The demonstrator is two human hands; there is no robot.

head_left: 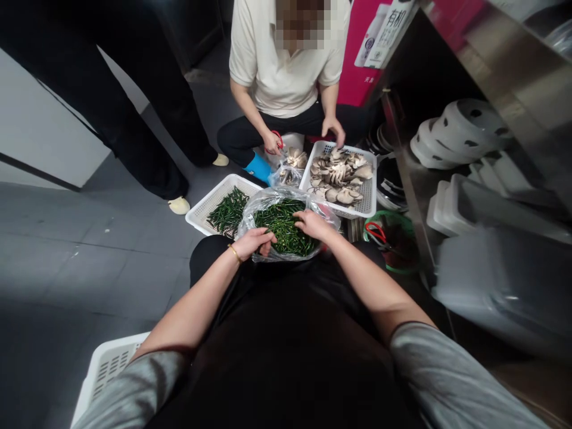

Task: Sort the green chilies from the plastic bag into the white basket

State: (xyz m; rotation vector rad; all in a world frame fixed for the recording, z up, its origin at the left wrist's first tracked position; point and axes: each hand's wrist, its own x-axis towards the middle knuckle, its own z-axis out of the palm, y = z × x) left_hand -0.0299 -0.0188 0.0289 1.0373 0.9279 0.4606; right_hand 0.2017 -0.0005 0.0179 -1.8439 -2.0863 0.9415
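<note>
A clear plastic bag (261, 205) full of green chili peppers (286, 229) rests on my lap. My left hand (254, 241) sits at the bag's near left edge, fingers curled into the peppers; a gold bracelet circles that wrist. My right hand (313, 223) lies on the peppers at the bag's right side, fingers bent down into them. Just beyond the bag, a white perforated tray (203, 208) on the floor holds more green chilies (229, 211).
A person crouches opposite, holding red scissors (277, 140) over a small bag, with a white tray of oyster mushrooms (342, 176). A green basket (393, 238) with red scissors sits right. Steel shelving with white containers (465, 179) fills the right. Another person's dark legs (147, 119) stand left.
</note>
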